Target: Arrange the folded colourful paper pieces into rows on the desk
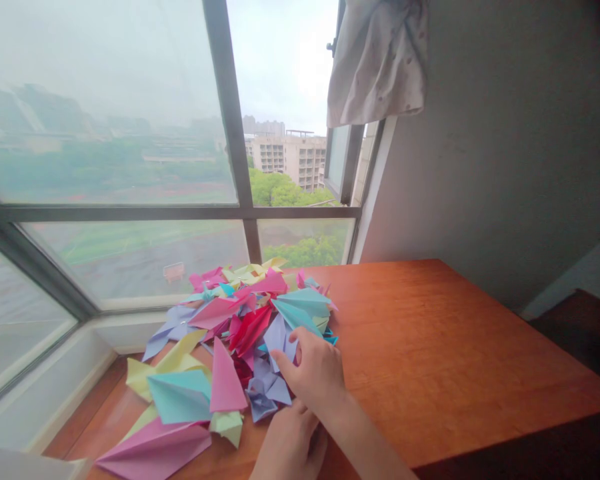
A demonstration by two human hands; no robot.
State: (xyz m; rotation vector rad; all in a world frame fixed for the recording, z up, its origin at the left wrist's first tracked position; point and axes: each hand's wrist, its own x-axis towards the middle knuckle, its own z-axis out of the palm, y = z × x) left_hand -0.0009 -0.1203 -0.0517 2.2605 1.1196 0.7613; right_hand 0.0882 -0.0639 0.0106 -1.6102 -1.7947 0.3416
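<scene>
A pile of folded paper planes and other paper shapes lies on the wooden table. My right hand (314, 365) reaches over the pile's right side, thumb and forefinger apart beside a lavender paper plane (277, 339). Just beyond those fingers is a light blue paper plane (303, 307). Lower down, my left hand (291, 441) is closed, its fingers curled in under the right wrist; whatever they may hold is hidden. Near it lie a crumpled lavender paper shape (264, 393), a pale green folded paper (227, 425) and a pink paper plane (157, 448).
The brown wooden table (430, 347) stretches to the right, its front edge running toward the lower right. A window (247, 213) with dark frames borders the far and left sides. A pale curtain (377, 63) hangs bunched by an opened pane, beside a grey wall (495, 147).
</scene>
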